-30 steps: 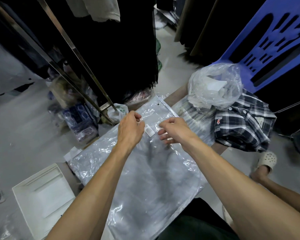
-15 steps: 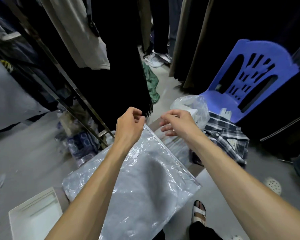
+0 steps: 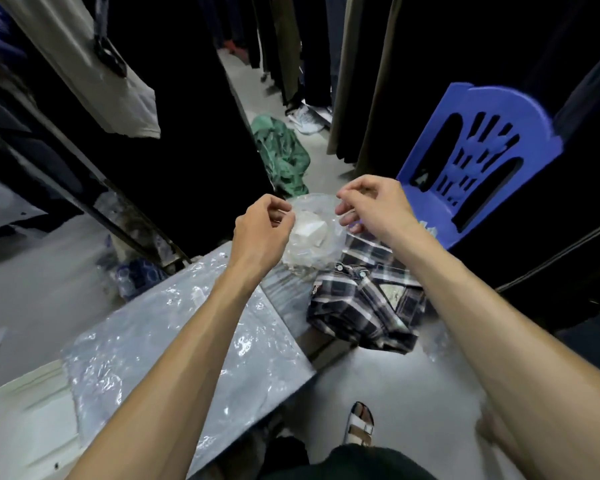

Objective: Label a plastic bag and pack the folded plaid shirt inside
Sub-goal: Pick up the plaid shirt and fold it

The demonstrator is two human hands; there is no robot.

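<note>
Bag [image 3: 174,341] flat, long axis running away leftward, left hand [image 3: 260,230] and right hand [image 3: 371,206] curled, grip unclear.

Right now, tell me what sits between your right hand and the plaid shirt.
Nothing visible blocks it. The right hand hovers above the folded plaid shirt; only the crumpled clear bag lies beside it, toward the left hand.

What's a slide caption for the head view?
Both hands, left and right, raised above the flat plastic bag; folded plaid shirt waits beside it.
</note>
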